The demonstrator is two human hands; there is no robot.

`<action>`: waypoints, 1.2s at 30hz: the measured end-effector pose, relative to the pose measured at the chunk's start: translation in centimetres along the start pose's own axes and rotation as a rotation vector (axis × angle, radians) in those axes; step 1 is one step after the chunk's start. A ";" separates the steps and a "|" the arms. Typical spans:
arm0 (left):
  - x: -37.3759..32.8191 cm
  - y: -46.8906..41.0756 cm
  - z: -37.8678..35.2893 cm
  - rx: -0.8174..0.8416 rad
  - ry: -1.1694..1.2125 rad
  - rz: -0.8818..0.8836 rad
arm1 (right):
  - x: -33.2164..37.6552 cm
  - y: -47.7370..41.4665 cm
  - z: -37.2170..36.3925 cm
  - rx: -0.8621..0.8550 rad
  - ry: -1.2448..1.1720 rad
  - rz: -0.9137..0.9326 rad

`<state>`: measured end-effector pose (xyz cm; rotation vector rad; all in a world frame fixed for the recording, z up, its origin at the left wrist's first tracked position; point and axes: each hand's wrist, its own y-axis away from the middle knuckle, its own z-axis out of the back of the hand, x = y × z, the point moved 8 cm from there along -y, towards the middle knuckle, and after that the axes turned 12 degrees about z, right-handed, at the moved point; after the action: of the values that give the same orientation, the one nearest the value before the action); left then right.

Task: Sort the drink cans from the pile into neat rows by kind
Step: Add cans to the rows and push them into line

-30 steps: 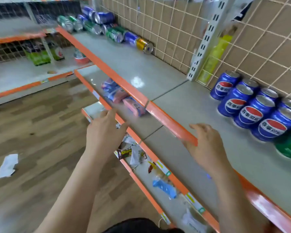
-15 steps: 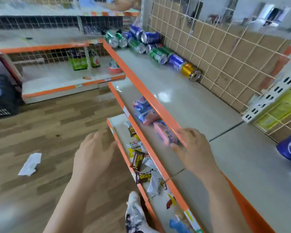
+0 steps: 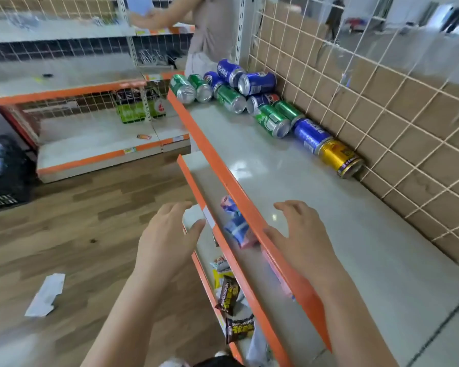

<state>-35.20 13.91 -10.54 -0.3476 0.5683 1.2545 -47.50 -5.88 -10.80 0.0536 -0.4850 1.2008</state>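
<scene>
While a second person (image 3: pixel 207 30) at twelve o'clock is cut off by the frame's top, the pile of cans (image 3: pixel 245 98) lies tumbled at one o'clock against the wire grid (image 3: pixel 382 107), with a stretch of grey shelf (image 3: pixel 316 186) between it and the right hand (image 3: pixel 302 242), which hovers empty over the orange edge (image 3: pixel 217 160) with fingers loosely spread, as does the left hand (image 3: pixel 164 242).

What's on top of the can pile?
A blue can lies sideways on top, a second blue can beside it. Cans underneath are partly covered, count unclear.

Glossy metal cans (image 3: pixel 273 120) lie on a smooth, shiny shelf (image 3: pixel 289 181) above wood-grain flooring (image 3: pixel 90 223)
</scene>
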 end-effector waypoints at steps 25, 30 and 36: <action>-16.1 -30.5 -9.4 0.473 -0.017 -0.634 | -3.8 -14.5 -2.4 -0.035 0.221 -0.643; -18.8 -31.2 -11.8 0.517 0.038 -0.640 | -6.4 -16.2 -1.0 -0.076 0.257 -0.652; -22.2 -33.0 -14.4 0.509 0.055 -0.540 | -10.6 -17.3 1.2 -0.135 0.261 -0.659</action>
<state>-11.10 -20.83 -11.31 -0.0921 0.7565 0.5546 -35.14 -22.05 -10.15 -0.0562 -0.2812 0.5160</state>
